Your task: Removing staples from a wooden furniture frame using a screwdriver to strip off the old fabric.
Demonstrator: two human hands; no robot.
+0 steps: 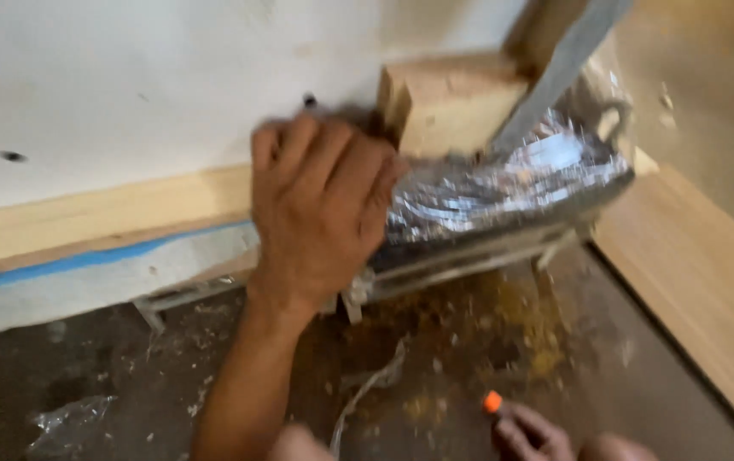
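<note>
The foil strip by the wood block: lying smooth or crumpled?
Crumpled: the foil strip shows creases and broken glints along its length. The left hand presses its end.

The single head-worn camera looks steeply down and forward from close range, over the left hand point(320, 209) pressed low against a white wall point(128, 77); the right hand point(531, 434) sits at the frame's bottom edge, nearer the viewer.
</note>
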